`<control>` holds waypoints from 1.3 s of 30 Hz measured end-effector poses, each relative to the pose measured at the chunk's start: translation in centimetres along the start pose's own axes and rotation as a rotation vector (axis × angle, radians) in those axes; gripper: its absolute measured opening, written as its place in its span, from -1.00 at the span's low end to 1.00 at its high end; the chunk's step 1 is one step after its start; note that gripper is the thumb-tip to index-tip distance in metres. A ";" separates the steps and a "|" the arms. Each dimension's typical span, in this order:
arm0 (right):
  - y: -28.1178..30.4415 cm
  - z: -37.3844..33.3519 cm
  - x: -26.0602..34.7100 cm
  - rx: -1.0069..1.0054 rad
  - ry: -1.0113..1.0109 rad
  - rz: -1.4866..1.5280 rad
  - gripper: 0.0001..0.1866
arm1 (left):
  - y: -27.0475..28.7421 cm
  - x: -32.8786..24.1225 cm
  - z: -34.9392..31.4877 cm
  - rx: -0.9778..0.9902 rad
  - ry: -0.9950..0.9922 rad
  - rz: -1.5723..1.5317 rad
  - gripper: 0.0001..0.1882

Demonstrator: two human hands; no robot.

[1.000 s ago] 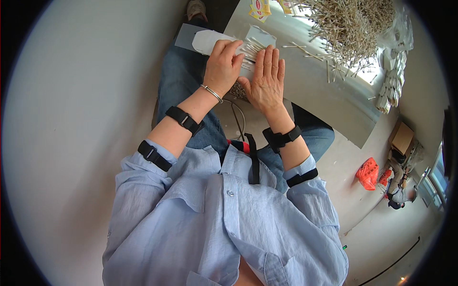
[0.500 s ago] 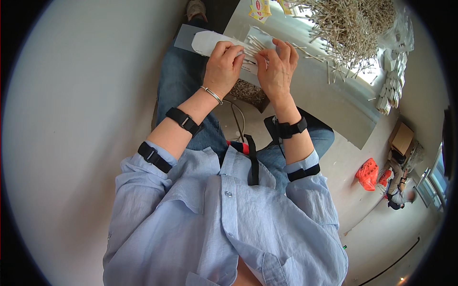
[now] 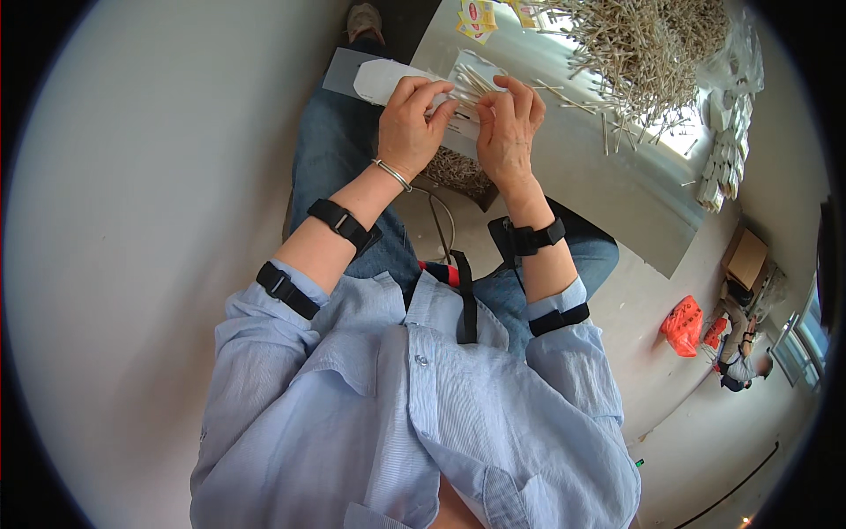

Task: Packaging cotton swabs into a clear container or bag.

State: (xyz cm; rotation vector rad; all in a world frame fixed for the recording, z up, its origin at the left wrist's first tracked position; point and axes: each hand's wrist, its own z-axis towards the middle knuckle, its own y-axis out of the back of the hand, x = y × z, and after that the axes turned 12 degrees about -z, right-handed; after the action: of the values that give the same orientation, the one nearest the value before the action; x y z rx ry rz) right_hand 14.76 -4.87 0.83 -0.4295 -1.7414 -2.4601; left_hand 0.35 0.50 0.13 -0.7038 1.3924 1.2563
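Note:
A small bunch of cotton swabs [image 3: 473, 81] lies slanted between my two hands, over a white card or flattened paper pack [image 3: 381, 78]. My left hand [image 3: 411, 123] is bent over the card, its thumb and forefinger closing on the near ends of the swabs; the fingertips partly cover what they grip. On the other side, my right hand [image 3: 509, 132] pinches at the swabs with thumb and forefinger, its other fingers curled above. Under the card, a grey sheet [image 3: 340, 70] sticks out to the left.
A large heap of loose swabs [image 3: 648, 53] covers the metal tabletop [image 3: 608, 189] at the far right. Beside it are a clear plastic bag [image 3: 740, 62] and stacked white packs [image 3: 727, 154]. Yellow packets [image 3: 477, 18] lie at the back. Below the edge sits a container of swabs [image 3: 458, 169]. Another person [image 3: 747, 366] is at the far right.
My right hand has shifted slightly left and up, with its fingers curled closer together. My left thumb has moved a little rightward along the swab ends.

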 end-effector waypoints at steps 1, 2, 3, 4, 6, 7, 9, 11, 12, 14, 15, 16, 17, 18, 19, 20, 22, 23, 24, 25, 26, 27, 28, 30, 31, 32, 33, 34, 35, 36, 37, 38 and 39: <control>0.1 0.1 0.0 -0.031 0.003 0.031 -0.82 | 0.0 -0.1 0.1 -0.008 -0.052 -0.008 -0.75; 0.3 0.2 0.1 -0.063 0.006 0.061 -0.82 | -0.1 -0.2 0.1 -0.016 -0.104 -0.016 -0.75; 0.4 0.3 0.0 -0.064 0.005 0.061 -0.82 | -0.2 -0.3 0.2 -0.015 -0.105 -0.016 -0.75; 0.5 0.3 0.0 -0.087 0.010 0.092 -0.83 | -0.4 -0.4 0.2 -0.016 -0.108 -0.081 -0.76; 0.7 0.4 0.0 -0.111 0.014 0.123 -0.83 | -0.7 -0.9 0.3 -0.014 -0.111 -0.147 -0.78; 0.8 0.4 0.1 -0.129 0.017 0.141 -0.84 | -0.7 -1.2 0.4 -0.019 -0.116 -0.195 -0.80; 1.0 0.4 0.3 -0.148 0.020 0.161 -0.84 | -0.7 -1.7 0.7 -0.023 -0.122 -0.241 -0.81; 1.0 0.3 0.4 -0.162 0.020 0.207 -0.83 | -0.6 -2.0 0.9 -0.016 -0.213 -0.250 -0.83; 1.1 0.2 0.5 -0.164 0.019 0.206 -0.83 | -0.6 -2.2 0.9 -0.014 -0.214 -0.250 -0.83; 1.2 0.1 0.6 -0.174 -0.004 0.262 -0.80 | -0.4 -2.5 0.9 0.016 -0.264 -0.212 -0.86; 1.3 0.1 0.7 -0.176 -0.003 0.262 -0.80 | -0.4 -2.6 0.9 0.016 -0.266 -0.212 -0.86; 1.5 0.0 0.9 -0.174 -0.019 0.264 -0.80 | -0.5 -2.7 0.9 0.021 -0.263 -0.231 -0.87; 1.6 0.1 0.9 -0.171 -0.035 0.265 -0.80 | -0.5 -2.8 0.9 0.027 -0.260 -0.251 -0.87; 1.7 0.1 0.9 -0.173 -0.035 0.264 -0.80 | -0.5 -2.9 0.9 0.028 -0.261 -0.252 -0.87; 1.8 0.1 0.8 -0.181 -0.005 0.249 -0.80 | -0.5 -3.0 0.9 0.033 -0.254 -0.270 -0.87; 1.9 0.2 0.8 -0.188 0.024 0.233 -0.81 | -0.5 -3.1 0.9 0.039 -0.247 -0.289 -0.87; 2.3 0.3 0.7 -0.200 0.035 0.220 -0.82 | -0.6 -3.4 0.9 0.031 -0.231 -0.331 -0.87; 2.4 0.4 0.7 -0.210 0.046 0.209 -0.82 | -0.6 -3.5 0.9 0.023 -0.213 -0.373 -0.88; 2.5 0.4 0.7 -0.212 0.046 0.208 -0.82 | -0.6 -3.6 0.9 0.024 -0.215 -0.373 -0.88; 2.6 0.4 0.7 -0.213 0.052 0.180 -0.83 | -0.5 -3.7 1.0 0.031 -0.216 -0.383 -0.87; 2.8 0.4 0.7 -0.214 0.058 0.152 -0.83 | -0.4 -3.8 1.0 0.038 -0.218 -0.393 -0.86; 2.8 0.3 0.8 -0.215 0.059 0.152 -0.83 | -0.4 -3.9 0.9 0.038 -0.219 -0.393 -0.86; 2.9 0.3 0.8 -0.216 0.062 0.125 -0.84 | -0.3 -3.9 0.9 0.046 -0.221 -0.394 -0.85; 3.1 0.2 0.8 -0.217 0.067 0.097 -0.85 | -0.2 -3.9 0.8 0.053 -0.225 -0.394 -0.84; 3.3 0.1 0.9 -0.212 0.082 0.063 -0.84 | -0.2 -3.9 0.7 0.048 -0.204 -0.412 -0.85; 3.4 0.0 1.0 -0.206 0.097 0.028 -0.84 | -0.2 -3.8 0.6 0.043 -0.183 -0.430 -0.86; 3.5 -0.2 0.9 -0.207 0.098 0.029 -0.84 | 0.0 -3.7 0.4 0.042 -0.183 -0.430 -0.86; 3.6 -0.5 0.9 -0.184 0.114 0.007 -0.83 | 0.2 -3.6 0.3 0.091 -0.126 -0.427 -0.87; 3.6 -0.8 0.8 -0.162 0.130 -0.015 -0.82 | 0.4 -3.5 0.1 0.139 -0.069 -0.424 -0.87; 3.5 -1.1 0.6 -0.161 0.131 -0.015 -0.82 | 0.5 -3.4 -0.1 0.138 -0.068 -0.423 -0.87; 3.4 -1.6 0.5 -0.139 0.133 -0.016 -0.82 | 0.6 -3.3 -0.3 0.168 -0.019 -0.414 -0.86; 3.3 -1.9 0.4 -0.117 0.135 -0.017 -0.81 | 0.7 -3.1 -0.5 0.198 0.031 -0.404 -0.85; 3.3 -2.2 0.4 -0.116 0.135 -0.017 -0.81 | 0.7 -2.8 -0.6 0.198 0.032 -0.404 -0.85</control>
State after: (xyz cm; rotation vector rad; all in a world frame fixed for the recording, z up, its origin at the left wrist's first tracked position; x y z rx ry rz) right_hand 14.75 -8.02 3.29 -0.2522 -1.5641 -2.5453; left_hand 0.16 -0.54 2.93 -0.8208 1.2982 0.7829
